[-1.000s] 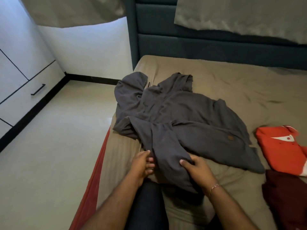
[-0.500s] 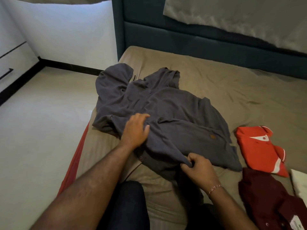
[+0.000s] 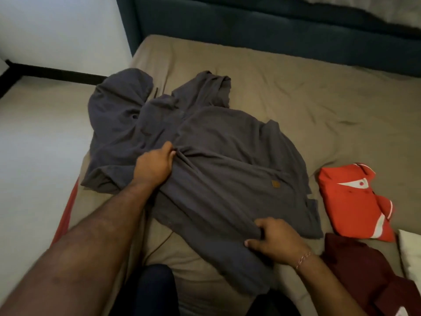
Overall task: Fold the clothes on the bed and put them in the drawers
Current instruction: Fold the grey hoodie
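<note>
Since half a second ago, the left hand (image 3: 155,166) has slid further up the dark grey hoodie (image 3: 218,160) and now bunches a fold of its cloth near the middle, fingers curled into the fabric. Earlier it lay flatter on the sleeve. At 5 o'clock from it, the right hand (image 3: 276,241) still pinches the hoodie's lower hem, thumb below and fingers clenched on top, a thin bracelet (image 3: 303,258) at the wrist.

That hoodie lies spread on the bed (image 3: 296,87), covering its left half, hood toward 11 o'clock and a small brown patch (image 3: 275,184) at 3 o'clock from the left hand. Just beside the hoodie's right edge, at 3 o'clock, sits a folded red shirt (image 3: 355,201) with white trim. At 6 o'clock from that lies a maroon garment (image 3: 364,274), touching the red one's lower edge. A white corner of something (image 3: 410,254) shows at the frame's right border. Along the top runs a dark teal headboard (image 3: 250,23)
</note>
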Available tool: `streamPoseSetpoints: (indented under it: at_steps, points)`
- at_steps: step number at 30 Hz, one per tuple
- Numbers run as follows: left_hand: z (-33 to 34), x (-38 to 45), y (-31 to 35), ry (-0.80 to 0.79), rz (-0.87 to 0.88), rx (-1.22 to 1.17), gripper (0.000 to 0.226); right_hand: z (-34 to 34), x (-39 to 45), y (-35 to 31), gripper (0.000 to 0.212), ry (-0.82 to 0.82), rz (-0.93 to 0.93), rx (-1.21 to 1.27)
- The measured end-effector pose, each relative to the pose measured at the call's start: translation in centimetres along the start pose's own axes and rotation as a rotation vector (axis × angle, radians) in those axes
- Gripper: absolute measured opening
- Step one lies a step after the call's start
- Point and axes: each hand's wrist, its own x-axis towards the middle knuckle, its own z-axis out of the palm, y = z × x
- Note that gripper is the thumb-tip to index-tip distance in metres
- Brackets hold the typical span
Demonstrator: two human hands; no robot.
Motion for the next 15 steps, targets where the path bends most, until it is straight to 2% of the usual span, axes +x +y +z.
streamPoseSetpoints:
  at_steps: [2,4,8,11,13,15]
  points:
    - [-0.3,1.5,-0.6,-0.004,0.015,0.047,0.023,-2.4,0.8,1.7,0.029,0.043,-0.034,-0.070]
    - [-0.3,2.3,-1.1,-0.045,0.017,0.041,0.023,-4.8,1.5,3.5,0.031,0.089,-0.108,0.035]
    - [0.7,2.4,-1.6,-0.119,-0.004,0.035,0.025,-9.2,3.4,7.7,0.019,-0.064,-0.227,0.313]
    - [1.7,2.7,-1.3,-0.139,-0.056,0.083,0.026,-11.3,6.3,10.6,0.030,-0.136,-0.188,0.217]
    - [1.9,3.0,-0.7,-0.142,-0.072,0.096,0.026,-12.0,9.0,12.0,0.031,-0.096,-0.133,0.140]
    - [1.8,3.1,0.2,-0.113,-0.107,0.089,0.025,-11.7,11.3,12.4,0.029,0.086,-0.023,0.089]
